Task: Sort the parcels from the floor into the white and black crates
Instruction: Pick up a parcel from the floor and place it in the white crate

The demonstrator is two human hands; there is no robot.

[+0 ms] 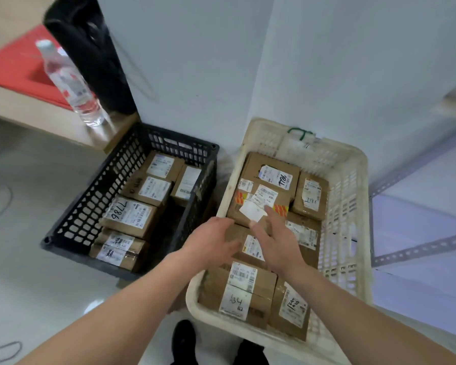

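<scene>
A: Parcel (252, 247) lay mid white crate (353, 206), right hand (277, 241) flat on it, fingers straight; whether the left hand (213, 241) gripped, I couldn't tell.
B: Risk?
A: Packed tight, it could have jammed askew against neighbouring parcels (248, 293).

Bare forearms stretched forward, left grip (213, 242), right grip (275, 241), fingers flat (slightly blurred)

Left hand (211, 243), right hand (274, 241), forearms (132, 299) bare; black shoes (183, 341).

I see matt brown cardboard on the parcels (213, 288), with smooth paper labels (238, 299). The white crate (353, 196) is dull, scuffed plastic, the black crate (90, 198) matt plastic. The floor (37, 259) is smooth and glossy, the bottle (71, 88) clear plastic.
</scene>
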